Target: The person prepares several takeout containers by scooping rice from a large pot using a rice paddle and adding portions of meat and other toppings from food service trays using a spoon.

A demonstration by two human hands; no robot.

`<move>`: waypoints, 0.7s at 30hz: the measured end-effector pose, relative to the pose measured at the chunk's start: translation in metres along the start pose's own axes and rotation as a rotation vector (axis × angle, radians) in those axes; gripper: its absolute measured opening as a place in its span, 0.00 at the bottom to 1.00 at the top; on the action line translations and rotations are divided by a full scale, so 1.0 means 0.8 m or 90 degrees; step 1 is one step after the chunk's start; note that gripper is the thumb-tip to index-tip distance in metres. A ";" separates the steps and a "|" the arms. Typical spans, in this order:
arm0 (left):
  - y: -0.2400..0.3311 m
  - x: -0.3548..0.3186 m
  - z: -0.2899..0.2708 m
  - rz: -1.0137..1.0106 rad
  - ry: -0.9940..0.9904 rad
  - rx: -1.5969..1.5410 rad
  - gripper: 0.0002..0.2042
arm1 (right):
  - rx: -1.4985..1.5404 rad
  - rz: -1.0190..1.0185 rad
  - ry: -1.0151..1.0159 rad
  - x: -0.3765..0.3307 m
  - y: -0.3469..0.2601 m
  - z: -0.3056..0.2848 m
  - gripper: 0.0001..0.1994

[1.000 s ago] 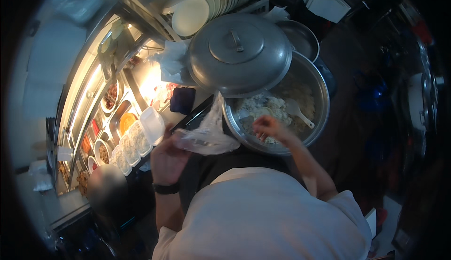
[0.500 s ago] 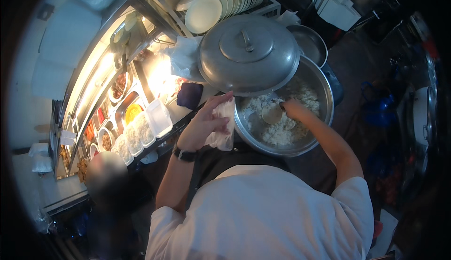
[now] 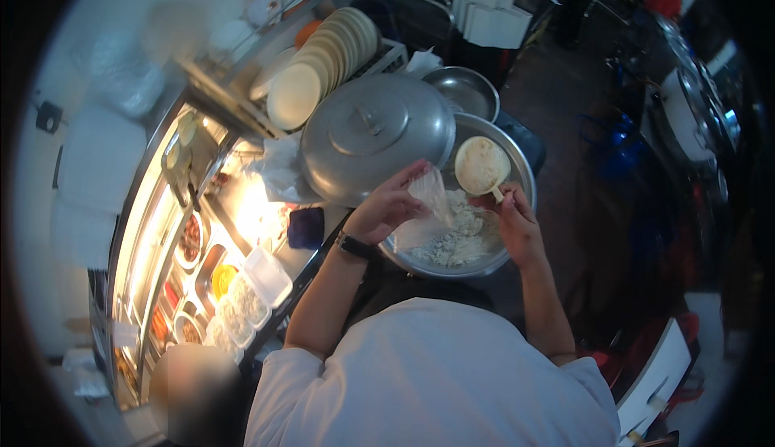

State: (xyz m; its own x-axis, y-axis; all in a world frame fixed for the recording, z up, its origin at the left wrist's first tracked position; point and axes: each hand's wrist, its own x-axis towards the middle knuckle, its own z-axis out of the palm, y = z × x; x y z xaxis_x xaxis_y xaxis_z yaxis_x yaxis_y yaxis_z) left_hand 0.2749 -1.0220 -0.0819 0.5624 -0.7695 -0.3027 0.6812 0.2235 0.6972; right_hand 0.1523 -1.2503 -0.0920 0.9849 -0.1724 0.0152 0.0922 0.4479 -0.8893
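Left hand (image 3: 383, 213) grips bag (image 3: 429, 205), nine o'clock over pot (image 3: 529, 174) | right hand (image 3: 521, 230) closed on scoop (image 3: 481, 164), one o'clock, presumably so spills drop back | lid (image 3: 355, 148) ajar, ten o'clock, baring rice (image 3: 464, 241)

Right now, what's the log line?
left hand: holds clear plastic bag; right hand: holds round scoop; metal pot: white food inside

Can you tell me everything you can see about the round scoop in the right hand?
The scoop is pale cream with tan, blotchy patches on its round face. It may be plastic, but I can't tell for sure. A short, straight handle sticks out toward the lower right, and the right hand grips it. The round face tips up toward the camera, over the far part of the big metal pot. Only the fingers clearly touch it.
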 end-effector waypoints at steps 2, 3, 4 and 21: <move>0.005 0.024 0.020 -0.005 -0.084 -0.042 0.35 | -0.098 -0.066 0.012 0.003 0.016 -0.002 0.12; 0.006 0.031 0.028 0.011 -0.079 -0.068 0.35 | -0.178 -0.081 0.040 0.000 0.026 -0.002 0.12; 0.006 0.037 0.032 0.029 -0.070 -0.094 0.35 | -0.256 -0.095 0.064 -0.002 0.033 0.001 0.12; -0.100 -0.030 0.007 0.153 0.201 0.699 0.29 | -1.150 0.051 -0.136 -0.004 0.072 -0.052 0.25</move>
State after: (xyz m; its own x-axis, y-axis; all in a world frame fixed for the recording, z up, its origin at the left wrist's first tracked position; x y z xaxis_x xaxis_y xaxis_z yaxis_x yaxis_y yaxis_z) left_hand 0.2044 -1.0248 -0.1263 0.8189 -0.5598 -0.1267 -0.1437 -0.4136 0.8990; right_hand 0.1483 -1.2604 -0.1620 0.9916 -0.0331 -0.1247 -0.0620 -0.9699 -0.2353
